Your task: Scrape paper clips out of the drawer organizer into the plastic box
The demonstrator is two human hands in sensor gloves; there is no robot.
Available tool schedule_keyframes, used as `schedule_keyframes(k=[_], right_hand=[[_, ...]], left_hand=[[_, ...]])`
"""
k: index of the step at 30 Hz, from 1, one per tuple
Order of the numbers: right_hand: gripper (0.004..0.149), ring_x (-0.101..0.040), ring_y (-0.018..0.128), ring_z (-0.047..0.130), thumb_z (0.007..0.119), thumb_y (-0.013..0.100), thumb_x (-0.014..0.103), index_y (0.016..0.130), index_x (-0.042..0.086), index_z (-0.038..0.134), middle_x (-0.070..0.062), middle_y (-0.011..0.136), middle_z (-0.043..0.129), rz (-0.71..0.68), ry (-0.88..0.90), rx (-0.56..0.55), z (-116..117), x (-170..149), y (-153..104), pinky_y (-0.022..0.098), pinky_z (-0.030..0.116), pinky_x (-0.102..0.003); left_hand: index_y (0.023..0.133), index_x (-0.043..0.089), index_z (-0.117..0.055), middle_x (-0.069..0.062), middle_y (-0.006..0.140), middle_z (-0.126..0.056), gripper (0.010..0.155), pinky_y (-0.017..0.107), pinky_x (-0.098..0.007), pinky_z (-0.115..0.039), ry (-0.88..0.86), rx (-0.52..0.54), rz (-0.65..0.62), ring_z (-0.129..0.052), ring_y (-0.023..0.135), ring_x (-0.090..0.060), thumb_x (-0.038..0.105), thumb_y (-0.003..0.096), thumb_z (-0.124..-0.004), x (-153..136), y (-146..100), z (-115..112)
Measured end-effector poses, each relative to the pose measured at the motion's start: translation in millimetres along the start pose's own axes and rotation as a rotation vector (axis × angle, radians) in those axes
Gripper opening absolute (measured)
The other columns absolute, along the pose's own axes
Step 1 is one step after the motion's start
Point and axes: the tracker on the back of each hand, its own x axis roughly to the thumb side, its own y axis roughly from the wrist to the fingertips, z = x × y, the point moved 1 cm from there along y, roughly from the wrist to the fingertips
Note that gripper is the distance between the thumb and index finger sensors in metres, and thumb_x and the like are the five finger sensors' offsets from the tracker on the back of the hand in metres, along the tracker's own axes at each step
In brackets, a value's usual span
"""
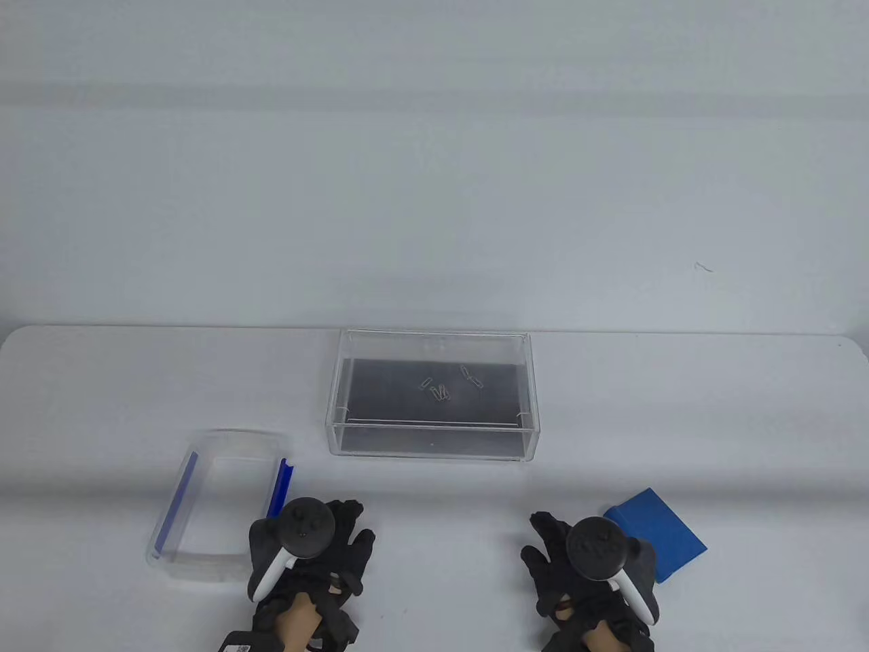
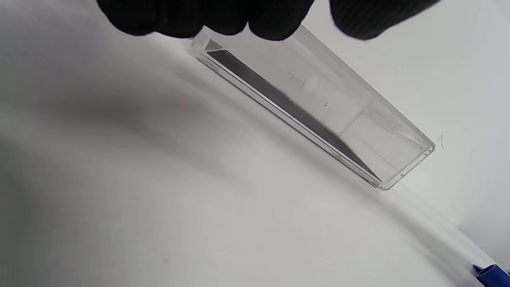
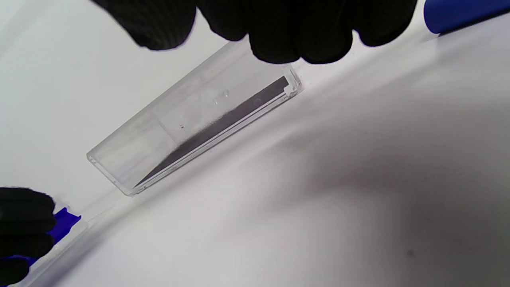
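A clear drawer organizer (image 1: 434, 441) with a dark floor stands mid-table and holds several paper clips (image 1: 441, 390). It also shows in the left wrist view (image 2: 318, 103) and the right wrist view (image 3: 191, 123). A clear plastic box (image 1: 234, 436) with blue latches (image 1: 280, 485) stands at the front left, with no lid on it. My left hand (image 1: 339, 536) rests on the table just right of the box and holds nothing. My right hand (image 1: 553, 550) rests at the front right and holds nothing. Both sets of gloved fingers (image 2: 207, 16) (image 3: 299, 28) hang free.
A flat blue piece (image 1: 662, 536) lies on the table right beside my right hand; it also shows in the right wrist view (image 3: 458, 12). The white table's far edge runs just behind the organizer. A grey wall rises behind it.
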Motion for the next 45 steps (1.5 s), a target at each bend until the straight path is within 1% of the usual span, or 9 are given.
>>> schedule_keyframes(k=[6,15,22,29,34,35,39,45], right_hand=[[0.061,-0.034,0.093,0.062,0.068,0.045,0.043,0.097,0.024,0.044,-0.005,0.101,0.057,-0.006,-0.001,0.021,3,2,-1,0.070,0.053,-0.054],[0.061,-0.034,0.094,0.060,0.068,0.045,0.045,0.098,0.025,0.044,-0.005,0.102,0.056,-0.022,-0.011,0.044,5,8,-2,0.071,0.052,-0.054],[0.062,-0.034,0.095,0.060,0.068,0.045,0.045,0.098,0.025,0.043,-0.004,0.102,0.055,-0.031,-0.023,0.047,5,10,-2,0.071,0.052,-0.054],[0.063,-0.034,0.097,0.054,0.068,0.045,0.045,0.098,0.025,0.042,-0.004,0.103,0.051,-0.017,-0.034,0.031,2,7,0,0.072,0.048,-0.054],[0.064,-0.035,0.098,0.050,0.069,0.044,0.045,0.098,0.025,0.041,-0.005,0.104,0.048,0.010,-0.070,-0.032,-13,-2,3,0.073,0.046,-0.054],[0.064,-0.035,0.098,0.050,0.069,0.044,0.045,0.098,0.025,0.041,-0.005,0.104,0.048,0.023,-0.082,-0.068,-20,-7,2,0.073,0.045,-0.054],[0.065,-0.035,0.098,0.049,0.070,0.044,0.045,0.098,0.025,0.041,-0.005,0.104,0.047,0.082,-0.093,-0.149,-40,-27,-1,0.073,0.045,-0.054],[0.065,-0.035,0.098,0.049,0.071,0.044,0.045,0.098,0.024,0.041,-0.006,0.104,0.047,0.207,-0.103,-0.221,-61,-63,-4,0.073,0.045,-0.054]], left_hand=[[0.101,0.016,-0.051,-0.017,0.102,-0.047,0.066,0.065,-0.055,-0.062,-0.014,0.010,-0.002,-0.056,0.094,-0.047,0.049,0.0459,-0.068,0,0,0],[0.100,0.015,-0.053,-0.017,0.102,-0.048,0.066,0.065,-0.055,-0.063,-0.023,-0.009,0.002,-0.056,0.093,-0.047,0.049,0.0459,-0.068,-1,1,-1],[0.100,0.015,-0.053,-0.017,0.102,-0.048,0.066,0.065,-0.055,-0.063,-0.025,-0.010,-0.004,-0.057,0.093,-0.047,0.049,0.0461,-0.067,1,-4,0],[0.100,0.015,-0.053,-0.017,0.101,-0.049,0.066,0.065,-0.055,-0.063,-0.028,-0.020,-0.008,-0.057,0.093,-0.047,0.049,0.0461,-0.067,2,-5,0],[0.100,0.015,-0.054,-0.017,0.101,-0.049,0.065,0.065,-0.055,-0.063,-0.027,-0.032,-0.003,-0.057,0.093,-0.047,0.049,0.0461,-0.067,1,-5,-1],[0.100,0.015,-0.054,-0.017,0.101,-0.049,0.065,0.065,-0.055,-0.063,-0.025,-0.032,-0.002,-0.057,0.093,-0.047,0.049,0.0461,-0.067,1,-5,-1],[0.100,0.015,-0.054,-0.017,0.101,-0.049,0.065,0.065,-0.055,-0.063,-0.031,-0.031,-0.002,-0.057,0.093,-0.047,0.049,0.0460,-0.067,1,-5,0],[0.100,0.014,-0.054,-0.017,0.101,-0.050,0.065,0.065,-0.055,-0.063,-0.029,-0.038,-0.001,-0.057,0.093,-0.047,0.049,0.0461,-0.067,2,-6,-2]])
